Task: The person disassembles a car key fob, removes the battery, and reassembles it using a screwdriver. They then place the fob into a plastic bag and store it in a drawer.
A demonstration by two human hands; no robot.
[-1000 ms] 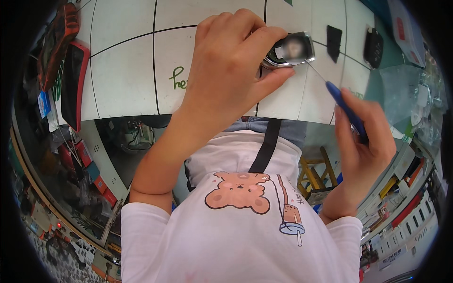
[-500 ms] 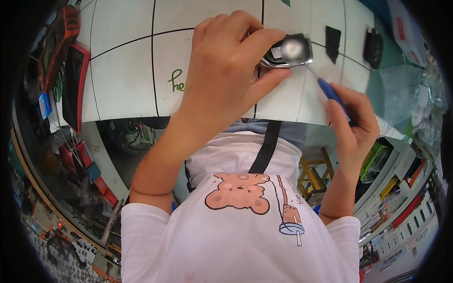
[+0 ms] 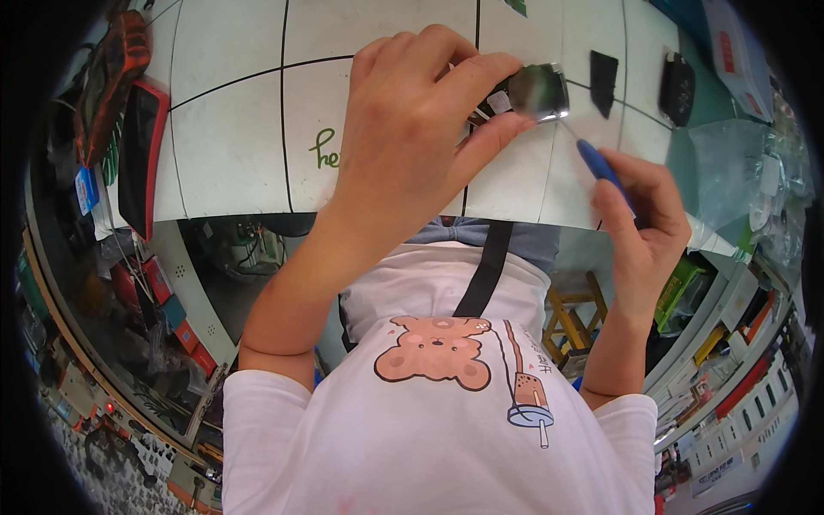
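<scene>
Fingers of the left hand curled shut around a small shiny device, thumb under, forefinger over, metal face turned up and catching glare. Held just above the white gridded bench, beyond the knuckles. Fingers of the right hand pinched closed on a blue-handled tool, thin tip slanting up toward the lower right corner of the device; touching or just short of it, cannot tell.

Against half a second ago: same clamp on the device, same spot over the bench, no shift worth noting. Tool hand much as it was, tip perhaps a shade nearer the device's edge. Against a full second ago: tool hand drawn up and in from lower and farther right, handle now steeper. Judged from that, approach finished and fine work at the device's corner about to begin or just begun.

Farther out from the tool fingers: a black flat piece, then a dark key fob, both lying on the bench. Far to the left, a red-edged phone at the bench edge.
</scene>
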